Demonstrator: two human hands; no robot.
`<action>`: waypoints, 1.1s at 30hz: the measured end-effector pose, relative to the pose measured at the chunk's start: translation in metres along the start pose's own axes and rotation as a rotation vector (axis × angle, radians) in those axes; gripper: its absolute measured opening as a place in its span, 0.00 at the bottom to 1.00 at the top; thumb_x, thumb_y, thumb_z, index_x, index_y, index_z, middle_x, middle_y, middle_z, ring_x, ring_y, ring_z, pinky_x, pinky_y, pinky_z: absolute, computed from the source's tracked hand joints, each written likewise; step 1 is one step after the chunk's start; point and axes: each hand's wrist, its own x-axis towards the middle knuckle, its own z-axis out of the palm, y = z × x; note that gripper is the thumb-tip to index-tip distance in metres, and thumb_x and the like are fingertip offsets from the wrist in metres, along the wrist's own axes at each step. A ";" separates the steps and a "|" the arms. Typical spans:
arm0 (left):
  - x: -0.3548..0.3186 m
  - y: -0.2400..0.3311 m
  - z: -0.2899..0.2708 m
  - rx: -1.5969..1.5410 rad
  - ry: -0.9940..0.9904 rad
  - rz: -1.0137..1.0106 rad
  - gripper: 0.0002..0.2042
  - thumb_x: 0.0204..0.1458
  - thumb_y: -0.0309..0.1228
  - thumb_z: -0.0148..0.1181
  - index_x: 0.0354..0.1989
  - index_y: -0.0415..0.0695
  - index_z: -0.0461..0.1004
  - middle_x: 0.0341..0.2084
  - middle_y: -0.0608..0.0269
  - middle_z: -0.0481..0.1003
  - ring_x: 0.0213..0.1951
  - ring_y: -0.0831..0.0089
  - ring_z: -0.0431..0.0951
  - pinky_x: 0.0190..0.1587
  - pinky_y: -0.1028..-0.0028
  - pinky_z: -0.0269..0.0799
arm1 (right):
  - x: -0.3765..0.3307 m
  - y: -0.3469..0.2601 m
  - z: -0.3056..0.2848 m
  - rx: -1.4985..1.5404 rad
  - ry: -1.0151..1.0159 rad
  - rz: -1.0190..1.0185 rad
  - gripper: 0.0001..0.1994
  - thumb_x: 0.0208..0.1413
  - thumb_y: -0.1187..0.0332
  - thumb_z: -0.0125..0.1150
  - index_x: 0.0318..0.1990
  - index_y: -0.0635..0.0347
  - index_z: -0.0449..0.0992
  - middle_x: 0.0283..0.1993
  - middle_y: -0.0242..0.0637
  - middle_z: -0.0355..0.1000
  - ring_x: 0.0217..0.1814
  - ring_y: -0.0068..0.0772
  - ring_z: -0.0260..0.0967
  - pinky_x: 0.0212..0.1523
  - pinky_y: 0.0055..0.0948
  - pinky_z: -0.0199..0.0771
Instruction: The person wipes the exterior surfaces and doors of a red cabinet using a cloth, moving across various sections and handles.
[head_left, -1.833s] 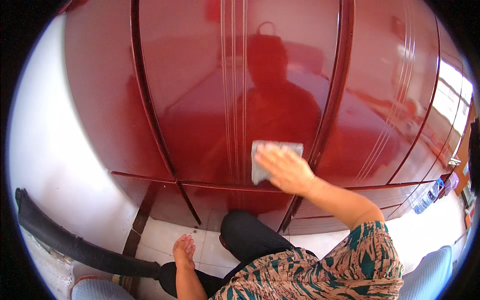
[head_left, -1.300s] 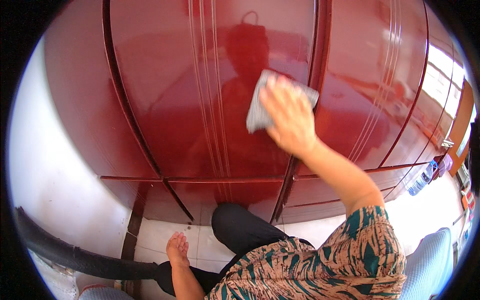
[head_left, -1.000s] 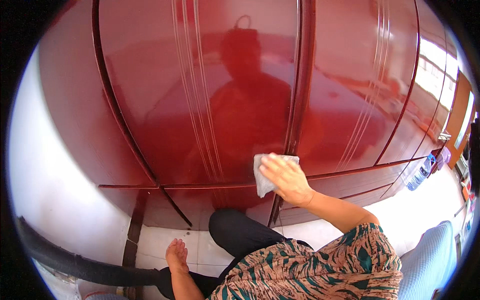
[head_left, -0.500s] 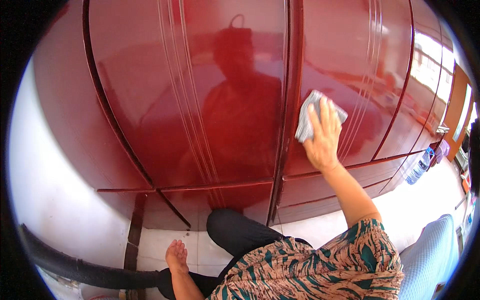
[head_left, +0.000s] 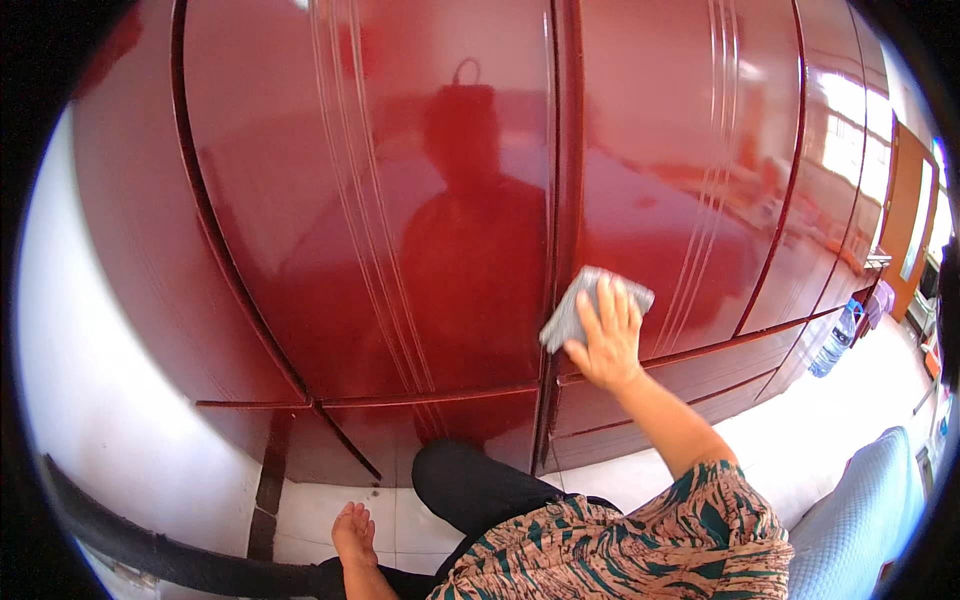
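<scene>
At 3 o'clock, the right hand (head_left: 608,352), fingers spread, presses a cloth (head_left: 564,322) against the cabinet (head_left: 475,330); at 7, the left hand (head_left: 354,535) is unclenched. Any print on the bottle (head_left: 834,346) is illegible.

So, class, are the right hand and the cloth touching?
Touching: the head view shows the right hand laid over the cloth, covering part of it with no gap between.

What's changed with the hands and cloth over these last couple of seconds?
The right hand has carried the grey cloth rightward from the middle red door onto the right red door, then down to its lower left corner by the seam. Nothing was newly taken or let go. The left hand stays low and the doors stay shut.
</scene>
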 end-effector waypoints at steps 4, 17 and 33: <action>0.007 -0.004 -0.004 -0.002 -0.009 -0.010 0.23 0.57 0.41 0.53 0.58 0.43 0.67 0.52 0.59 0.72 0.54 0.65 0.71 0.58 0.66 0.63 | 0.111 0.028 -0.041 -0.049 0.268 -0.022 0.32 0.61 0.45 0.43 0.67 0.54 0.61 0.72 0.51 0.51 0.74 0.51 0.47 0.69 0.48 0.42; 0.003 -0.002 0.003 0.016 -0.013 0.000 0.25 0.56 0.42 0.52 0.61 0.43 0.66 0.53 0.59 0.72 0.54 0.65 0.71 0.57 0.67 0.63 | 0.000 0.050 -0.013 -0.051 0.243 0.319 0.34 0.57 0.58 0.47 0.69 0.67 0.53 0.72 0.63 0.43 0.75 0.64 0.40 0.70 0.55 0.38; 0.021 -0.011 -0.009 0.062 0.007 -0.040 0.25 0.58 0.42 0.50 0.62 0.43 0.65 0.57 0.60 0.70 0.56 0.67 0.70 0.58 0.67 0.63 | 0.137 0.127 -0.069 -0.153 0.523 0.123 0.33 0.58 0.56 0.51 0.69 0.59 0.56 0.72 0.53 0.48 0.75 0.56 0.43 0.69 0.49 0.41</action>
